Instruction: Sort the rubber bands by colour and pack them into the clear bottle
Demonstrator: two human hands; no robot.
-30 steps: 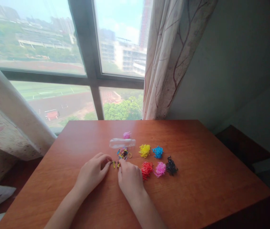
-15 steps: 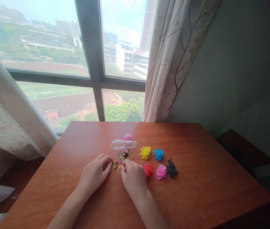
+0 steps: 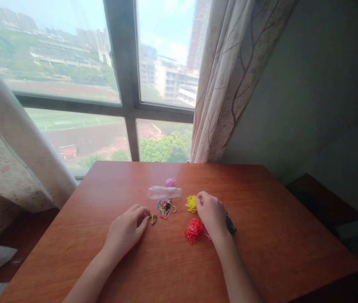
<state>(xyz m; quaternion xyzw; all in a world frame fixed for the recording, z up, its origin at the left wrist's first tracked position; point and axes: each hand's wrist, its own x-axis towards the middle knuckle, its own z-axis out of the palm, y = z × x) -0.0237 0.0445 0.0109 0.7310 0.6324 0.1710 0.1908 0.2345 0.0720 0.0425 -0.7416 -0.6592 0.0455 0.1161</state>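
My left hand [image 3: 127,225] rests on the table with thumb and fingertips pinched at the edge of a dark rubber band [image 3: 155,220]; a yellow bit lies across that band. My right hand [image 3: 212,213] is curled, its fingertips pinched against the right side of a yellow rubber band pile [image 3: 191,203]. A yellow band seems to be between those fingertips, partly hidden. Below it sits a red rubber band pile [image 3: 193,230]. Between the hands lies a small heap of mixed-colour rubber bands [image 3: 165,208], with one loose yellow ring [image 3: 173,208] beside it.
Behind the mixed heap lies a clear plastic bag [image 3: 164,192], with a pink-purple bundle [image 3: 170,182] beyond it. Black bands [image 3: 230,225] and a bit of pink [image 3: 207,234] show around my right hand, which hides the blue pile. The wooden table [image 3: 128,269] meets a window.
My right hand has moved right and away from the mixed heap to the yellow pile, and the loose yellow band by its fingertips has left that spot. My left hand stays put.
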